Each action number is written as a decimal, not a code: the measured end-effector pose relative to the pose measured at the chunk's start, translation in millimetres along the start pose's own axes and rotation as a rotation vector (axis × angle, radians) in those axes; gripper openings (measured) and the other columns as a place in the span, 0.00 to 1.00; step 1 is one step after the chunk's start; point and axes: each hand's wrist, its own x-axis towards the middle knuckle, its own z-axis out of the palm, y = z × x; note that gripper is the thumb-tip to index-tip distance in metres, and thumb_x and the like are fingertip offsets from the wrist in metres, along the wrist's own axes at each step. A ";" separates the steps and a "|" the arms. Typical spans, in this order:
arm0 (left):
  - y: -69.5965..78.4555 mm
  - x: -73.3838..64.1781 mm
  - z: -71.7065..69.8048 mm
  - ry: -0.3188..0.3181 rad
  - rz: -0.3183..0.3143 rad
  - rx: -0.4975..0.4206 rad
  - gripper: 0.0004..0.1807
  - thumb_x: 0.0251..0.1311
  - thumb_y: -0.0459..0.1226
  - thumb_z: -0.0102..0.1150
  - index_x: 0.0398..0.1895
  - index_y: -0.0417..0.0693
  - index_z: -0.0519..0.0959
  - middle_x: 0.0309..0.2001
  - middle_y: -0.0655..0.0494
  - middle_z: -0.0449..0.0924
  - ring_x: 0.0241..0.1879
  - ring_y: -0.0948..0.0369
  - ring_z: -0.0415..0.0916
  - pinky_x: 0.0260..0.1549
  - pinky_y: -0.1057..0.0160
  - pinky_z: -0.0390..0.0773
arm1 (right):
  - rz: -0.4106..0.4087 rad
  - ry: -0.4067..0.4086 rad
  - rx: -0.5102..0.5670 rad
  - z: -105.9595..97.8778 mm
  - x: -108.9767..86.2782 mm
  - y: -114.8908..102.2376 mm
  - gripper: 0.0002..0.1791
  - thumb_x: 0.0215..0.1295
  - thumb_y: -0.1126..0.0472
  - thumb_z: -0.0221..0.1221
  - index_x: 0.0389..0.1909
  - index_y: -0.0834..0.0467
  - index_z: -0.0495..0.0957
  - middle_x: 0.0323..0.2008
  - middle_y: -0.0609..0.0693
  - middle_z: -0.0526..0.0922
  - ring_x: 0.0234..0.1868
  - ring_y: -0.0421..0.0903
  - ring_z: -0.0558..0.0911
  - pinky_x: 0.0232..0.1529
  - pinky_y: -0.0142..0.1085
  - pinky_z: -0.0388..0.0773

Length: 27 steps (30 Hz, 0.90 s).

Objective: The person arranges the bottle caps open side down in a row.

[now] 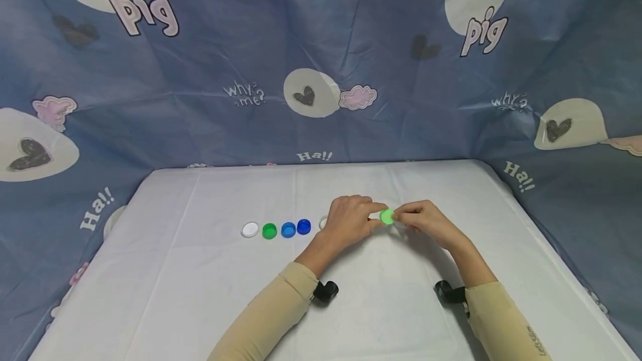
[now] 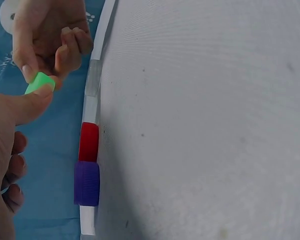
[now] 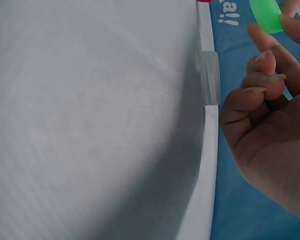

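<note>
A bright green, round, translucent plastic cap (image 1: 387, 216) was held up off the white bench (image 1: 200, 288), between the two hands. The left hand (image 1: 348, 219) pinched one side with its thumb and a forefinger mostly hidden behind the cap, its other fingers loosely bent. The right hand (image 1: 426, 222) pinched the opposite side, thumb and forefinger parted only by the cap, the remaining fingers curled toward the palm. On the bench near the hands stood a clear cap (image 3: 210, 77), a red cap (image 2: 89, 141) and a ribbed purple cap (image 2: 86, 183). Farther left lay a round white cap (image 1: 249, 229), a darker green cap (image 1: 269, 231), a light blue cap (image 1: 288, 230) and a dark blue cap (image 1: 304, 227). A printed blue cloth (image 1: 200, 121) hung behind.
</note>
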 end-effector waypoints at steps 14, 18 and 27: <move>-0.9 0.1 3.6 -0.071 -0.110 -0.127 0.17 0.53 0.61 0.67 0.47 0.76 0.85 0.24 0.74 0.78 0.22 0.75 0.69 0.20 0.71 0.64 | -0.004 -0.009 -0.178 -3.3 -9.2 -2.9 0.21 0.61 0.47 0.67 0.52 0.51 0.85 0.32 0.51 0.84 0.31 0.43 0.75 0.35 0.36 0.73; -2.9 -0.3 5.3 -0.097 -0.152 -0.172 0.19 0.52 0.62 0.67 0.47 0.76 0.85 0.24 0.74 0.76 0.22 0.75 0.67 0.20 0.71 0.63 | -0.102 0.063 -0.250 0.8 -9.4 -4.2 0.20 0.60 0.50 0.69 0.52 0.50 0.85 0.26 0.52 0.78 0.26 0.42 0.72 0.28 0.33 0.70; -3.8 -0.9 7.0 -0.129 -0.193 -0.220 0.19 0.52 0.61 0.68 0.47 0.76 0.85 0.26 0.74 0.79 0.24 0.74 0.70 0.23 0.70 0.67 | -0.177 0.095 -0.350 7.0 -6.6 -10.5 0.15 0.61 0.56 0.68 0.50 0.50 0.86 0.25 0.46 0.73 0.28 0.43 0.69 0.29 0.33 0.68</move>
